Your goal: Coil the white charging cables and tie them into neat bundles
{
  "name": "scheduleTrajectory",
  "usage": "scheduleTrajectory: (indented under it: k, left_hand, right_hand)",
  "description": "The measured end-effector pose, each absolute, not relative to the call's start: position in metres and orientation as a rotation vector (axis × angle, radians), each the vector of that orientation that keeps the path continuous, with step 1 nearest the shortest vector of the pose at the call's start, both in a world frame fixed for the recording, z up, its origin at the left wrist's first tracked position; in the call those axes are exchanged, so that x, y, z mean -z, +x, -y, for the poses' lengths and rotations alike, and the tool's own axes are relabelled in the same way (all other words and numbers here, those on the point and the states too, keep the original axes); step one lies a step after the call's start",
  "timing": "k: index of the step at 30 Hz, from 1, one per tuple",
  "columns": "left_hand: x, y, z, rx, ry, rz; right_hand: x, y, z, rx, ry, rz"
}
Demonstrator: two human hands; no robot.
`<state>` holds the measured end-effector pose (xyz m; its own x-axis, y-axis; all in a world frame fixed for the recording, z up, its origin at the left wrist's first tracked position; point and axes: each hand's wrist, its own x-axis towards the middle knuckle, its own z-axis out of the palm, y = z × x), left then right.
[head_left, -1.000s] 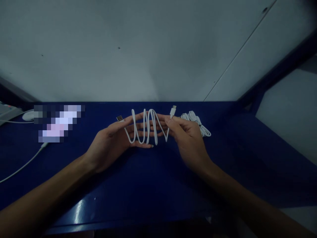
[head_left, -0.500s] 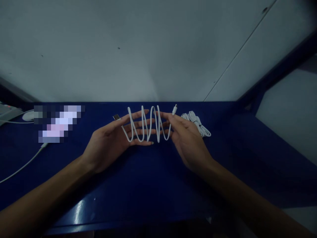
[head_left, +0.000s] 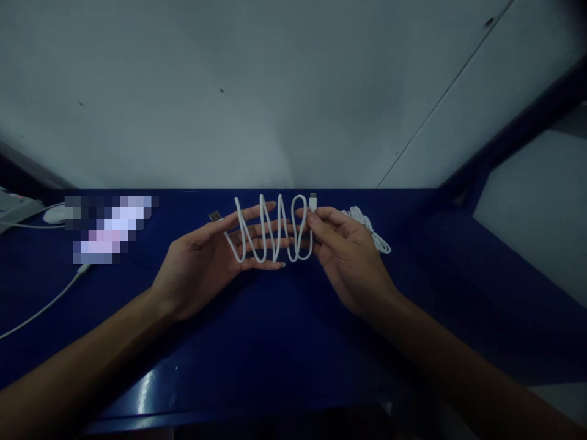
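A white USB cable (head_left: 270, 229) is wound in several loops around the stretched-out fingers of my left hand (head_left: 208, 260), above a dark blue table (head_left: 284, 330). Its metal USB plug (head_left: 214, 216) sticks out by my left thumb. My right hand (head_left: 346, 256) pinches the cable just below its small white end plug (head_left: 313, 201), close to the fingertips of the left hand. A second white cable (head_left: 369, 231), bundled up, lies on the table behind my right hand.
A pale wall stands behind the table. At the far left lie a blurred-out object (head_left: 107, 229), a white cable (head_left: 41, 308) trailing towards the front edge, and a pale device (head_left: 16, 208). A blue frame post (head_left: 509, 137) rises at the right.
My right hand has carried the end plug leftwards, closer to the left fingertips, adding another loop on the left hand. The loops have bunched tighter. The left hand has barely moved.
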<state>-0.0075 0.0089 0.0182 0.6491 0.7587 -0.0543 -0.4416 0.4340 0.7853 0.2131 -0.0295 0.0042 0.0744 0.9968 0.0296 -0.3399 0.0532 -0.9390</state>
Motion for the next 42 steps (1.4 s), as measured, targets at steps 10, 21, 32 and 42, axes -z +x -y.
scheduleTrajectory:
  k: [10,21,32,42]
  left_hand:
    - [-0.019,-0.007,-0.011,-0.771,0.857,-0.418]
    - [-0.021,-0.004,-0.006,-0.764,0.896,-0.455]
    - [-0.019,-0.004,-0.008,-0.816,0.921,-0.543]
    - [-0.011,-0.001,-0.008,-0.812,0.845,-0.547]
  right_hand:
    - [0.0,0.214,0.028,-1.36,-0.856,0.919]
    - [-0.001,0.212,0.029,-1.343,-0.891,0.964]
    - [-0.003,0.209,0.03,-1.294,-0.917,0.81]
    - [0.001,0.201,0.03,-1.296,-0.923,0.793]
